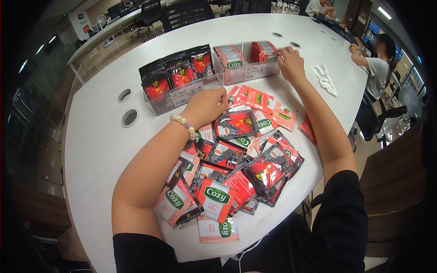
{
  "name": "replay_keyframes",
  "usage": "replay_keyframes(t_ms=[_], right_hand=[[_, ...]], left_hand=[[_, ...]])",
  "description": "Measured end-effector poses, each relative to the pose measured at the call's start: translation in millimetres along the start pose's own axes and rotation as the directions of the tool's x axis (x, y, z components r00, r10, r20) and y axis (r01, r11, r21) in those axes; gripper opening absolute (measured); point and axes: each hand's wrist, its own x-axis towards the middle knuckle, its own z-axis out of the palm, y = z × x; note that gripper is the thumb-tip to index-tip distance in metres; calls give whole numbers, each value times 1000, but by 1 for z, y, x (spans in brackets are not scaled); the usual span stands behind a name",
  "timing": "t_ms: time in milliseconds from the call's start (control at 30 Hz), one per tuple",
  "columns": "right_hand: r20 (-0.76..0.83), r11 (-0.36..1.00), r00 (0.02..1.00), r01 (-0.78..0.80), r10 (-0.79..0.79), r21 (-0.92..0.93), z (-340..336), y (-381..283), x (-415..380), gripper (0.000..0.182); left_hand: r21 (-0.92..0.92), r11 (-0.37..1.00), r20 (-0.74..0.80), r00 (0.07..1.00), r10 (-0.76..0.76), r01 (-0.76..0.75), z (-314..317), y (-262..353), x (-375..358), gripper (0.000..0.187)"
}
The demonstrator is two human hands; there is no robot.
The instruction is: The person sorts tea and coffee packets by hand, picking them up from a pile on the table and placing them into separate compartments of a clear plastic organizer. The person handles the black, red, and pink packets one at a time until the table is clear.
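Note:
My right hand (290,63) is at the right end of a clear bin (257,70) holding upright pink and red Cozy packets; its fingers are pinched at the rim, and what they hold is too small to name. My left hand (207,105), with a bead bracelet, is curled over the upper left of a mixed pile; its fingertips are mostly hidden. The pile has Cozy sachets (217,195) and black-red coffee sachets (268,168). A second clear bin (186,93) at the left holds rows of black-red coffee sachets.
The bins stand on a white table (100,168) with round cable holes. A crumpled white tissue (324,80) lies at the right. A person (378,68) sits past the right edge, another person (318,8) farther back. Office chairs stand behind the table.

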Motion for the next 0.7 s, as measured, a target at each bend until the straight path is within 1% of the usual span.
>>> replay_keyframes(t_ms=[33, 67, 100, 133, 200, 300, 333, 433, 533, 567, 633, 667, 700], right_hand=[[-86, 993, 990, 114, -112, 26, -2, -5, -2, 26], [-177, 972, 960, 229, -219, 42, -7, -10, -2, 27], [-270, 938, 909, 342, -317, 49, -10, -16, -2, 27], [-210, 905, 885, 426, -415, 4, -11, -22, -4, 28], [-85, 810, 805, 583, -586, -67, -13, -32, -9, 31], [54, 881, 894, 447, -444, -156, 0, -28, -10, 34], [159, 914, 923, 374, -350, -157, -8, -30, -10, 37], [43, 932, 935, 354, -351, -79, 5, -12, -8, 35], [-63, 877, 894, 447, -443, 175, 4, -2, -2, 37], [-86, 848, 901, 430, -426, 310, -4, -4, -1, 36], [-126, 735, 914, 386, -385, 558, -31, -7, 7, 35], [-166, 677, 928, 358, -334, 643, -45, -12, 6, 33], [-104, 557, 959, 240, -265, 795, -71, -23, 0, 31]], left_hand=[[11, 1000, 3, 1000, -6, 6, -1, 2, 0, 18], [24, 1000, 4, 1000, -10, 10, -1, 2, 1, 17], [24, 1000, 2, 1000, -7, 7, 0, 2, 1, 17], [26, 1000, 0, 1000, -4, 4, 0, 1, 1, 17], [22, 1000, -7, 1000, 5, -5, -1, 1, 0, 17], [6, 1000, -16, 1000, 17, -17, 1, 0, 0, 17], [3, 1000, -15, 1000, 18, -18, 1, -1, 1, 17], [8, 1000, -7, 1000, 11, -11, 1, -1, 1, 17], [2, 1000, -13, 1000, 20, -20, 3, -4, 2, 17], [-2, 1000, -18, 999, 26, -26, 4, -5, 2, 18], [-10, 1000, -11, 1000, 21, -21, 3, -4, 1, 18], [-13, 1000, -9, 1000, 17, -17, 3, -4, 2, 18], [-14, 1000, -12, 1000, 21, -21, 3, -4, 2, 18]])
